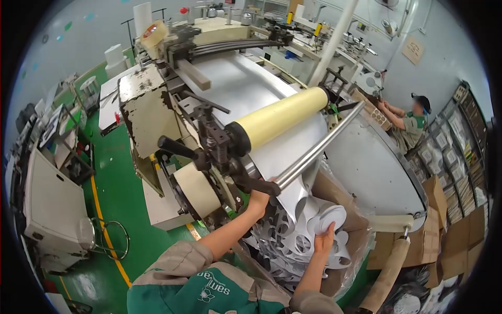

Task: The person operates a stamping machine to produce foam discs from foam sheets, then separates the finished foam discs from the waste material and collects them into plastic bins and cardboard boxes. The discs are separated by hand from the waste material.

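Note:
My right hand [324, 240] grips a small stack of round white discs [331, 219], with its fingers curled round the near edge. Below and beside it lies a heap of punched-out silver-white sheet scrap [282, 243], full of round holes, inside a clear plastic liner. My left hand [259, 201] reaches under the end of the steel bar [319, 149] at the machine's front. The bracket and sheet hide its fingers, so what it touches cannot be made out. Above both hands, the silver sheet [235, 83] runs beneath a yellow roller [282, 118].
A cream roll [197, 191] sits on the machine's left side, near my left forearm. At the right are a grey metal table [366, 157], cardboard boxes [421, 246] and a co-worker [413, 123] handling a box. A round stool [110, 238] stands on the green floor.

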`<state>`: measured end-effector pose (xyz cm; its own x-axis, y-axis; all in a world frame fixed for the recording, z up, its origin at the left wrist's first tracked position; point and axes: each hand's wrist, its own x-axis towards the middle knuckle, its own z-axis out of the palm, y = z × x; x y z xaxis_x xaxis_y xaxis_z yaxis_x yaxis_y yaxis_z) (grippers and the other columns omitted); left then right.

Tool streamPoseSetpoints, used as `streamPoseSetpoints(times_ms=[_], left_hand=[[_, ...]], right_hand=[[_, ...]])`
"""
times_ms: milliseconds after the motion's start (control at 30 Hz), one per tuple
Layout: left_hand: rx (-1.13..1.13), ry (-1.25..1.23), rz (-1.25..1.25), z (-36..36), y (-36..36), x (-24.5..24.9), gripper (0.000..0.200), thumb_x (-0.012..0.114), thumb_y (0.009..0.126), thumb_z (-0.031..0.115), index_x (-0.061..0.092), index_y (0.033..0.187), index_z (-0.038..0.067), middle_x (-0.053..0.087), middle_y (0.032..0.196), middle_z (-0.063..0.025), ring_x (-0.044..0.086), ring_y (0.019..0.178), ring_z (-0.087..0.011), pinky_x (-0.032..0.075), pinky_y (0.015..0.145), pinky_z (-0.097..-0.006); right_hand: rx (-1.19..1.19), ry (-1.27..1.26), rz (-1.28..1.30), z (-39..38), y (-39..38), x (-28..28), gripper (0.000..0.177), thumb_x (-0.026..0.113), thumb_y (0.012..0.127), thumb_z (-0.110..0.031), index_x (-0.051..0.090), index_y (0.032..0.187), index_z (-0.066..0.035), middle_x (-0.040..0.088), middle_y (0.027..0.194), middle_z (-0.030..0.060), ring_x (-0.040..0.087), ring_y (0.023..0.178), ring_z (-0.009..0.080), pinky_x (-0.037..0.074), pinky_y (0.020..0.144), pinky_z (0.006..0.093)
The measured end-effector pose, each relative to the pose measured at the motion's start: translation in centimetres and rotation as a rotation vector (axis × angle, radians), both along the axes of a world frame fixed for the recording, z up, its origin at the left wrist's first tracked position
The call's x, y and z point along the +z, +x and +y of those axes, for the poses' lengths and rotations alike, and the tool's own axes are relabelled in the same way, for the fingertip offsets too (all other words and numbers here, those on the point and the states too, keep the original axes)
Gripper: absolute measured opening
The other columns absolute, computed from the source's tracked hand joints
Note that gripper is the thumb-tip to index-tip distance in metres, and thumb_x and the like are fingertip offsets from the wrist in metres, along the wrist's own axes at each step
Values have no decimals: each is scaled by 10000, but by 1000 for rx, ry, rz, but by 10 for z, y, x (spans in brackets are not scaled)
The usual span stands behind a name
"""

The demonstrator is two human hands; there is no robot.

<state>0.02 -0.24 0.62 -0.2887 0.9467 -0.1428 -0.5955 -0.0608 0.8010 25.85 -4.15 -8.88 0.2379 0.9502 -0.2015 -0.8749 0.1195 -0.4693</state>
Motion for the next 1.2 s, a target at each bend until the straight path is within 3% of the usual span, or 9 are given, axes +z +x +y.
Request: streamPoseSetpoints(times_ms=[167,333,433,533,600,633,733,900,1200], left_hand=[[83,-19,125,10,11,-2,89,577,809,104,576,751,36,541,771,-8,478,740,-93,398,687,-262],[116,134,256,11,11,-9,152,527,801,84,464,673,32,396,592,54,363,550,-45,283,466,-257],[-194,21,319,5,-7,-8,74,542,780,59,524,850,45,518,785,-18,475,744,-123,387,657,-289],[-325,60,601,-37,-22,9,372,562,824,171,479,1126,-29,567,1087,-131,529,988,-186,414,851,-320],[-491,308,629,-86,-60,40,397,525,870,162,439,1206,-31,554,1121,-134,538,1023,-187,442,835,-280],[-576,305,357,-115,-85,68,322,524,880,167,513,1132,-33,588,1053,-117,571,957,-161,469,784,-262],[-32,280,347,-160,-181,92,200,543,868,154,609,939,-21,630,849,-78,594,754,-120,471,674,-237],[836,221,252,-107,-371,37,241,553,862,197,584,1023,19,611,909,-40,559,845,-111,437,765,-253],[728,219,128,26,-523,-13,435,601,832,208,489,1204,13,541,1092,-72,514,954,-117,406,818,-236]], right_hand=[[308,176,-372,47,-59,77,377,572,840,-95,439,1175,16,522,1136,82,503,1038,195,394,915,373],[585,232,-577,97,-113,114,424,590,812,-50,417,1184,56,517,1127,101,498,1022,177,380,902,298],[581,266,-672,91,-111,113,409,584,807,-32,429,1177,49,535,1103,106,526,991,178,410,875,313],[553,299,-576,78,-96,97,379,580,815,-49,447,1164,11,536,1109,102,527,1001,190,410,886,327],[494,247,-413,64,-85,82,372,584,829,-118,459,1168,-30,537,1122,86,524,1010,202,407,893,341],[450,206,-324,54,-78,76,373,586,836,-162,466,1172,-53,538,1129,73,521,1016,204,405,895,350],[406,30,-104,48,-24,8,422,587,833,-286,475,1185,-83,521,1178,53,496,1054,202,389,911,381],[97,-155,-330,10,-34,-5,524,635,772,-372,484,1184,-86,510,1202,58,496,1052,226,392,909,385],[-194,-300,-810,-19,-154,28,544,641,756,-360,476,1189,-75,507,1204,78,503,1049,232,403,898,377]])
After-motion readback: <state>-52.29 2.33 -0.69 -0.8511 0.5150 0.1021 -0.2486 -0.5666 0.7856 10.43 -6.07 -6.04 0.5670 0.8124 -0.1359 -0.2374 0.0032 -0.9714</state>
